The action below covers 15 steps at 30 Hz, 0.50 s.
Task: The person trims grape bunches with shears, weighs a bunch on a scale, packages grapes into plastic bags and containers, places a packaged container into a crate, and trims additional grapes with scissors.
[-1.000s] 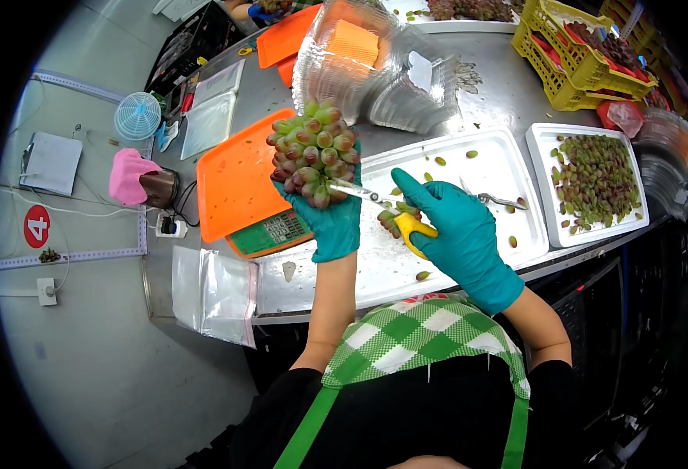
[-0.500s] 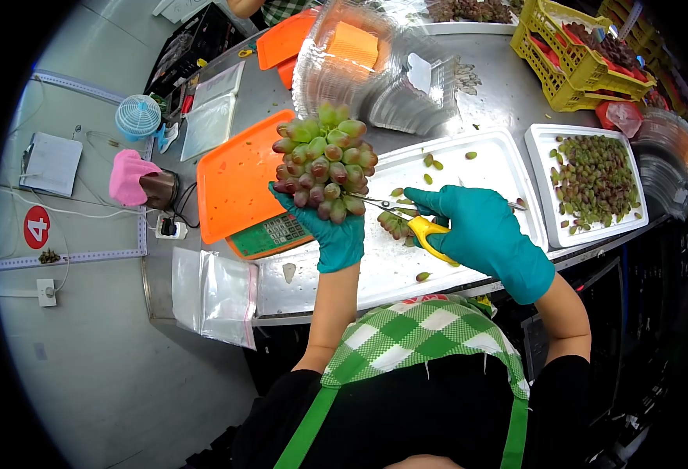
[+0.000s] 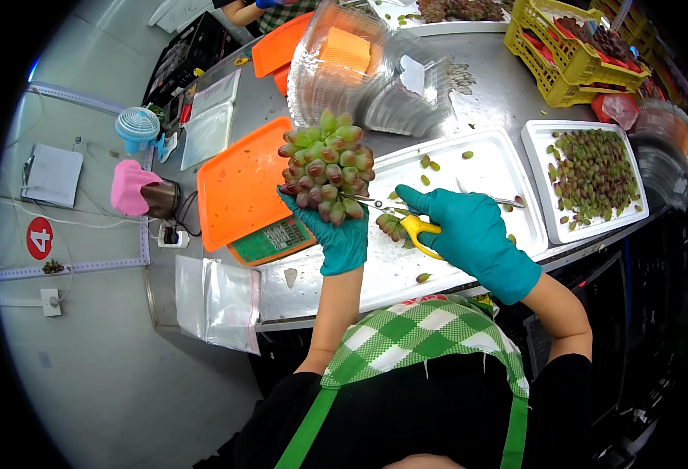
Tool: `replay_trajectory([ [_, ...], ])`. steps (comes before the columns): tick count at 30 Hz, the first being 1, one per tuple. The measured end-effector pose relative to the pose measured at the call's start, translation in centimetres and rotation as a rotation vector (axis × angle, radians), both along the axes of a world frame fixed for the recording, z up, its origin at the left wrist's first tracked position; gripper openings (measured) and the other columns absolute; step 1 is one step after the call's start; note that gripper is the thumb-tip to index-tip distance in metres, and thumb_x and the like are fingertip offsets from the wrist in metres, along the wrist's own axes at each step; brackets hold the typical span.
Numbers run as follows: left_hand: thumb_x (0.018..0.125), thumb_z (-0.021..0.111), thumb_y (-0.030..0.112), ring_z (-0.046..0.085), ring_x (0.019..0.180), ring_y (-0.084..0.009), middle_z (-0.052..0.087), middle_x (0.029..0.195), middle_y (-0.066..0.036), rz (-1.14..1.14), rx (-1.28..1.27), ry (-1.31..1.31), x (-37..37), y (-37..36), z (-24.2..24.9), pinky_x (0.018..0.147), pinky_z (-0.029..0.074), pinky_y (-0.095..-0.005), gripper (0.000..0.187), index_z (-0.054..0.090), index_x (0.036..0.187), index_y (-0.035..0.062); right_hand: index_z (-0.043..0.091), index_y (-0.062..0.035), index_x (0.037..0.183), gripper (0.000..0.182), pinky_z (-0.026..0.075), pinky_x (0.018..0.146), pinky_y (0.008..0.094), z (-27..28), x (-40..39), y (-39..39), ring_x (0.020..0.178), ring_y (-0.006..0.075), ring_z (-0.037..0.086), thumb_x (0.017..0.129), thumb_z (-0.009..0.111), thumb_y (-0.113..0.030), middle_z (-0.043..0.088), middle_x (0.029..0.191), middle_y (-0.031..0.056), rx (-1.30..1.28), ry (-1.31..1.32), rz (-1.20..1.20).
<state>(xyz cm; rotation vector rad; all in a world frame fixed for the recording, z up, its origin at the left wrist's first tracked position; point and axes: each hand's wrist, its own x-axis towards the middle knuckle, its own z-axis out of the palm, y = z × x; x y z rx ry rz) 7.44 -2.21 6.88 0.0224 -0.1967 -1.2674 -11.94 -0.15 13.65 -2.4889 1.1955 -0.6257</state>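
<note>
In the head view, my left hand (image 3: 339,239), in a teal glove, closes round the underside of a bunch of grapes (image 3: 327,167). The grapes shade from green at the top to reddish purple below. My right hand (image 3: 475,241), gloved the same, grips yellow-handled scissors (image 3: 420,234). Their blades point left, with the tips right at the lower right edge of the bunch. Beneath both hands lies a white tray (image 3: 480,148) with loose grapes (image 3: 428,163) and a small cluster (image 3: 391,227), partly hidden behind the scissors. A second metal tool (image 3: 508,201) rests in this tray.
Left of the bunch stands a scale (image 3: 273,239) under an orange tray (image 3: 238,184). Clear plastic containers (image 3: 406,94) are stacked behind. Another white tray (image 3: 528,148) of loose grapes and yellow crates (image 3: 566,86) stand right. Plastic bags (image 3: 217,301) overhang the front edge. Across the table, a person's arm (image 3: 241,12) shows.
The bunch sits slightly lower in view, and the scissors have shifted a little left and down with my right hand. More of the co-worker's arm shows, with a blue glove.
</note>
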Motion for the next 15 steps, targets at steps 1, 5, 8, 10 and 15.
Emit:
replay_trajectory([
  [1,0.080,0.049,0.037,0.050,0.101,-0.0193,0.052,0.104,0.002,0.041,0.115,-0.055,-0.3,0.1,0.6,0.091,0.037,-0.0454,0.032,0.050,0.105,0.0178,0.051,-0.0175,0.116,0.049,0.041,0.050,0.0297,-0.3,0.0,0.0,0.058,0.0185,0.054,0.069,0.067,-0.020,0.054,0.071,0.0029,-0.022,0.002,-0.002],
  [5,0.078,0.049,0.038,0.038,0.116,-0.0267,0.042,0.123,-0.007,-0.021,0.071,-0.042,-1.0,0.3,1.5,0.098,0.028,-0.0503,0.047,0.041,0.119,0.0154,0.048,-0.0171,0.118,0.054,0.041,0.050,0.0302,-1.2,-0.1,0.1,0.059,0.0190,0.055,0.068,0.066,-0.017,0.054,0.071,0.0029,-0.077,0.005,-0.015],
  [8,0.077,0.049,0.038,0.035,0.119,-0.0290,0.038,0.127,-0.009,-0.037,0.043,-0.012,-1.1,0.0,1.9,0.099,0.026,-0.0510,0.052,0.039,0.123,0.0148,0.046,-0.0149,0.116,0.051,0.041,0.050,0.0323,-1.9,-0.1,0.0,0.059,0.0215,0.054,0.068,0.064,-0.018,0.053,0.071,0.0052,-0.076,-0.036,-0.002],
  [10,0.077,0.048,0.038,0.034,0.119,-0.0301,0.038,0.127,-0.010,-0.093,-0.049,0.095,-1.0,-0.1,1.6,0.099,0.026,-0.0515,0.053,0.038,0.123,0.0144,0.046,-0.0132,0.115,0.050,0.042,0.050,0.0335,-1.9,-0.2,0.0,0.059,0.0230,0.053,0.068,0.063,-0.018,0.052,0.071,0.0062,-0.083,-0.050,0.008],
  [15,0.077,0.048,0.036,0.036,0.118,-0.0298,0.038,0.128,-0.009,-0.070,0.010,-0.033,-1.4,-0.1,2.3,0.098,0.027,-0.0515,0.052,0.038,0.123,0.0145,0.045,-0.0093,0.116,0.053,0.046,0.058,0.0295,-1.5,-0.8,0.3,0.068,0.0188,0.058,0.067,0.067,-0.013,0.056,0.077,0.0064,-0.022,-0.096,0.025],
])
